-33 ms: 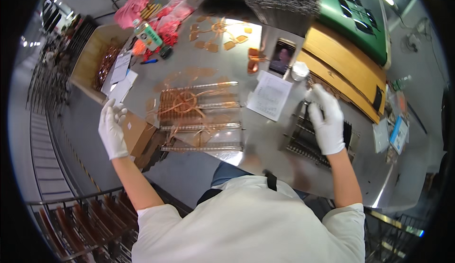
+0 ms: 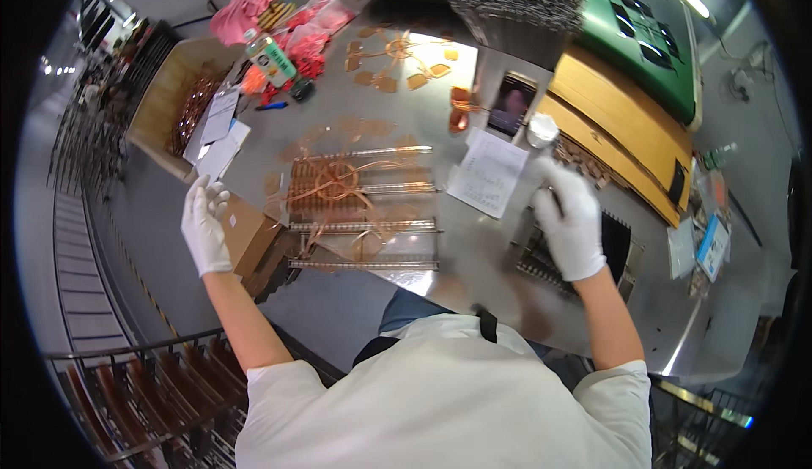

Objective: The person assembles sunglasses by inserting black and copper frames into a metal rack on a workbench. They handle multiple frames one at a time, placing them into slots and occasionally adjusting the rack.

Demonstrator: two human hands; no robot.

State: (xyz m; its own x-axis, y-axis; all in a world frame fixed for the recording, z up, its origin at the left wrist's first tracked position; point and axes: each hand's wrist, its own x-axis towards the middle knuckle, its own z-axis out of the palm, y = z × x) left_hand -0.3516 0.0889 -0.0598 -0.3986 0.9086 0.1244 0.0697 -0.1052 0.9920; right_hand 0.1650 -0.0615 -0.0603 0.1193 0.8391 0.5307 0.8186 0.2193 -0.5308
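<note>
My left hand [image 2: 204, 225], in a white glove, hangs over the table's left edge beside a cardboard box [image 2: 247, 236]. Its fingers are loosely bent and apart, with nothing visible in them. My right hand [image 2: 573, 225], also gloved, hovers over a dark rack [image 2: 620, 236] with toothed bars, partly covering it. Motion smears its fingertips, so whether they hold anything is unclear. Between the hands lies a metal rack [image 2: 406, 226] with several bars. On that rack rests a branched, amber-coloured plastic moulding [image 2: 337, 183] with a ring at its centre.
Beyond the racks are a written sheet [image 2: 486, 173], a phone [image 2: 512, 105], a white round object [image 2: 542, 131] and more amber mouldings [image 2: 397, 46]. A bottle [image 2: 271, 59] lies at the far left near a bin [image 2: 156, 131]. Yellow-brown boards [image 2: 622, 131] lie at the right.
My right hand has shifted a little to the left over the dark rack, and its fingers are more blurred. My left hand has barely moved. The whole view has shifted slightly.
</note>
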